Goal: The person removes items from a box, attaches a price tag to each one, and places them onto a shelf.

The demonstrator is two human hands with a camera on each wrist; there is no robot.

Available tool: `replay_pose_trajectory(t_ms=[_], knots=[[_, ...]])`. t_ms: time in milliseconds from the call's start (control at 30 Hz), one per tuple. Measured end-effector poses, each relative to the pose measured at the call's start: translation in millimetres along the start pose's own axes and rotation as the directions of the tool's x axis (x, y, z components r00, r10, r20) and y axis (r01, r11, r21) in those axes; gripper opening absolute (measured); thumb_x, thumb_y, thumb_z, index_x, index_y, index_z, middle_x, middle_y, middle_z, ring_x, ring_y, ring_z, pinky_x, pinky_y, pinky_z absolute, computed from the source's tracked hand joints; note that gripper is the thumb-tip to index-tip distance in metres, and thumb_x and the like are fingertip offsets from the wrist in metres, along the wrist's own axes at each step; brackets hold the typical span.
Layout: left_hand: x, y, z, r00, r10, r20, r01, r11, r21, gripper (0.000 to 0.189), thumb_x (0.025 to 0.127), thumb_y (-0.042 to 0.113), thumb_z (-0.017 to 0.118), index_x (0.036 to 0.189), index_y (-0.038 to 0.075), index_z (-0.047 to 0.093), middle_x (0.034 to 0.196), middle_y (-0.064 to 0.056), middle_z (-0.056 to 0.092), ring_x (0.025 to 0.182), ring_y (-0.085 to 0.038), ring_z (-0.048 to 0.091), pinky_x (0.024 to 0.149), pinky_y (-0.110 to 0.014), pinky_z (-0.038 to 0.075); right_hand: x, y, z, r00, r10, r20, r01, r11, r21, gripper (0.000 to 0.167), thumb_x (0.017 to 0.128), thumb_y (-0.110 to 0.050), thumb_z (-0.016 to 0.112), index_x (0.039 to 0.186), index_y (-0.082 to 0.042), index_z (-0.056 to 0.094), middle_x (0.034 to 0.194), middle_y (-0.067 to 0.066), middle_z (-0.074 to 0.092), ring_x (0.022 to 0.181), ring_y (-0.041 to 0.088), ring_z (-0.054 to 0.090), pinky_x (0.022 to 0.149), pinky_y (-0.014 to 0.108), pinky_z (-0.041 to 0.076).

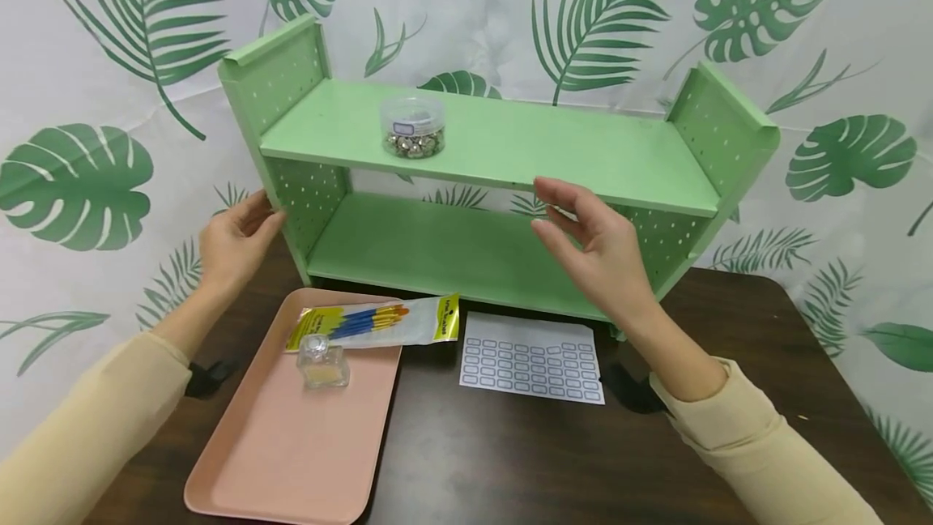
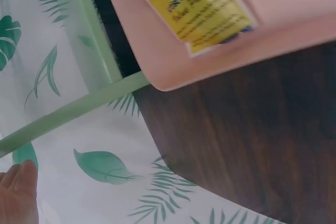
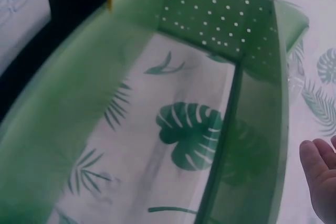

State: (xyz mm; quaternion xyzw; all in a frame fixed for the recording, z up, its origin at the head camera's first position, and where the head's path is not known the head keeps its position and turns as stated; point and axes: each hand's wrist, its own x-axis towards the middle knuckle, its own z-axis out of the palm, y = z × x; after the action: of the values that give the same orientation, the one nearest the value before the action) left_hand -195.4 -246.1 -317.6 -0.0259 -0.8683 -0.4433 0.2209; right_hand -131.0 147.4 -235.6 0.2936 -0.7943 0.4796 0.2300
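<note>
A green two-tier shelf [image 1: 466,253] stands on the table, its side panels dotted with holes. At its left panel, my left hand [image 1: 236,237] has its fingertips by the outer front edge; whether they press on it is hard to tell. My right hand [image 1: 601,245] is raised before the upper tier's front edge, thumb and fingers apart with nothing between them. On the upper tier, left of the middle, sits a clear round tub [image 1: 412,128] of small metallic pieces, with a label on its side.
A pink tray [image 1: 291,444] lies front left, holding a small square glass bottle [image 1: 323,367]. A pack of paintbrushes [image 1: 375,321] lies across its back edge. Beside it, a sheet of labels [image 1: 530,359] rests on the dark table [image 1: 510,460]. Leaf-patterned cloth [image 1: 496,47] hangs behind.
</note>
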Motion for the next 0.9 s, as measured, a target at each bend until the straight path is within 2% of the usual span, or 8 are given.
replay_pose_trajectory(t_ms=[167,333,467,567,700,900], knots=[[-14.9,-9.5,-10.1,0.996,-0.02,0.082,0.02,1.0,0.005,0.054,0.095,0.025,0.055,0.139,-0.003,0.04,0.133,-0.026,0.05,0.117,-0.041,0.051,0.076,0.0,0.04,-20.0,8,1,1.0,-0.005,-0.001,0.005,1.0,0.013,0.037,0.084,0.011,0.06,0.121,0.009,0.055,0.123,0.02,0.059,0.118,0.017,0.055,0.094,0.025,0.045],[-36.1,-20.2,-16.8,0.978,-0.072,0.197,0.049,0.991,0.122,0.062,0.095,0.036,0.052,0.14,-0.003,0.037,0.135,-0.027,0.047,0.117,-0.045,0.051,0.069,-0.001,0.038,-39.9,17,9,1.0,0.019,0.008,-0.019,0.998,0.055,0.035,0.084,0.011,0.061,0.119,0.01,0.055,0.123,0.019,0.059,0.117,0.013,0.055,0.094,0.025,0.046],[-50.9,-28.7,-17.2,0.958,-0.1,0.27,0.048,0.98,0.192,0.064,0.096,0.04,0.051,0.14,-0.004,0.036,0.135,-0.027,0.047,0.115,-0.045,0.052,0.075,-0.026,0.052,-55.0,26,21,0.998,0.055,0.027,-0.057,0.995,0.077,0.033,0.085,0.009,0.061,0.118,0.009,0.057,0.121,0.019,0.06,0.116,0.02,0.057,0.092,0.026,0.047],[-59.8,-34.4,-15.4,0.94,-0.125,0.318,0.067,0.98,0.187,0.065,0.096,0.038,0.049,0.14,-0.007,0.034,0.136,-0.03,0.044,0.117,-0.047,0.049,0.084,-0.049,0.049,-65.3,31,32,0.995,0.081,0.053,-0.085,0.993,0.078,0.032,0.085,0.007,0.062,0.117,0.007,0.058,0.121,0.019,0.06,0.114,0.025,0.058,0.091,0.027,0.048],[-69.5,-40.4,-12.6,0.91,-0.188,0.37,0.131,0.976,0.175,0.068,0.097,0.041,0.046,0.142,-0.007,0.03,0.139,-0.031,0.039,0.122,-0.049,0.044,0.091,-0.057,0.042,-76.8,37,47,0.992,0.104,0.076,-0.111,0.989,0.098,0.031,0.086,0.005,0.062,0.116,0.006,0.058,0.119,0.019,0.061,0.111,0.028,0.059,0.09,0.028,0.049],[-80.9,-44.9,-9.4,0.888,-0.223,0.403,0.157,0.969,0.191,0.063,0.098,0.035,0.047,0.142,-0.007,0.031,0.138,-0.029,0.04,0.121,-0.046,0.046,0.092,-0.057,0.042,-88.9,41,65,0.982,0.158,0.101,-0.17,0.976,0.132,0.03,0.085,0.003,0.064,0.115,0.006,0.059,0.117,0.018,0.062,0.109,0.029,0.06,0.089,0.03,0.049]])
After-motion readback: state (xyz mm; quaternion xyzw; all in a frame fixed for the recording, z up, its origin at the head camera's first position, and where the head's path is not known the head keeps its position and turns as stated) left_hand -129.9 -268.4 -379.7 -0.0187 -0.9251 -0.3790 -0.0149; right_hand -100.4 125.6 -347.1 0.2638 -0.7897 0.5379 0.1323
